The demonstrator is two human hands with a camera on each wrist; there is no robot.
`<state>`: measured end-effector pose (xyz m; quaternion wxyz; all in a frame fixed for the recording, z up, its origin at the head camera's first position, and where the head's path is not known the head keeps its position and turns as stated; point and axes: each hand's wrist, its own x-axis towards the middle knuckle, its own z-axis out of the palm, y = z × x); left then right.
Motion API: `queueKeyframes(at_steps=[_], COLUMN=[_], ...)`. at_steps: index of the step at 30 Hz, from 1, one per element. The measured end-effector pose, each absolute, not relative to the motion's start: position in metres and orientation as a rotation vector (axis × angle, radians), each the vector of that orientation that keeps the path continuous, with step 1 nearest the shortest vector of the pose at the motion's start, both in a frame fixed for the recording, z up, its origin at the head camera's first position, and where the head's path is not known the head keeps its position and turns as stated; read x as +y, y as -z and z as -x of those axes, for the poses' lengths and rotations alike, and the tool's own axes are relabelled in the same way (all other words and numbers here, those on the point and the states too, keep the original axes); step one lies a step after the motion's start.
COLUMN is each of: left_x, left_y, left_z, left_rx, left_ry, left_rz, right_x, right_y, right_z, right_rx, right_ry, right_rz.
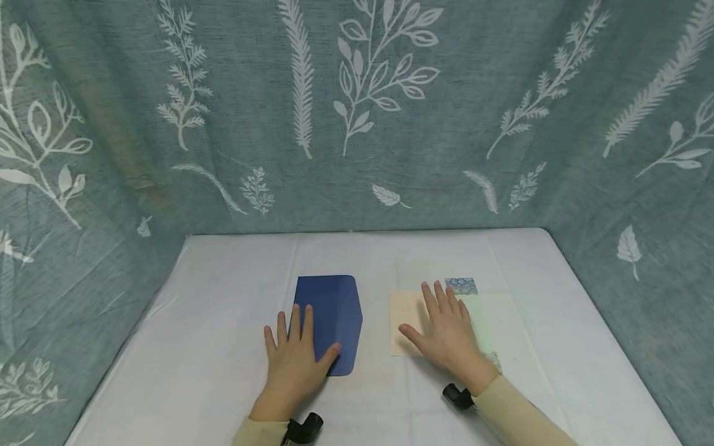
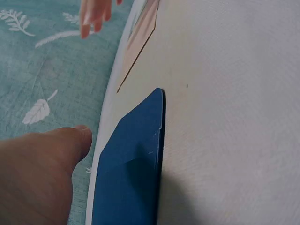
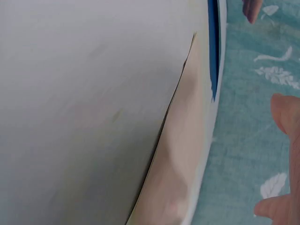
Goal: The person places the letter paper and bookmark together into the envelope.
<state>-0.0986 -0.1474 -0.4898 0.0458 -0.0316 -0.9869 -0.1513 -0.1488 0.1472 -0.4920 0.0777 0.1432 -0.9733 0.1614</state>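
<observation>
A dark blue envelope (image 1: 339, 322) lies on the white table, its flap side toward the right in the head view. My left hand (image 1: 295, 365) is over its left part with fingers spread and straight. In the left wrist view the thumb (image 2: 70, 145) stands apart from the blue envelope (image 2: 133, 173), and a shadow falls there. Over the papers on the right is my right hand (image 1: 449, 334), fingers extended and holding nothing. Beneath it are a peach sheet (image 1: 401, 316), a pale green sheet (image 1: 481, 319) and a blue patterned piece (image 1: 462, 286), partly hidden by the hand.
The white-covered table (image 1: 195, 334) has a far edge against a green curtain (image 1: 240, 111) with white leaf prints, which also hangs on both sides. A grey patterned scrap (image 1: 493, 360) shows beside the right wrist. Black wrist cameras (image 1: 305, 428) sit on both wrists.
</observation>
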Motion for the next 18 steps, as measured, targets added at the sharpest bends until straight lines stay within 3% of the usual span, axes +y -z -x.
queueKeyframes(at_steps=[18], left_x=[-0.140], left_y=[0.496], left_z=[0.096], left_rx=[-3.015], left_ry=[0.440], left_rz=[0.098], right_x=[0.091], right_y=[0.493], right_z=[0.161], right_rx=[-2.781], right_ry=[-0.969], right_rz=[-0.608])
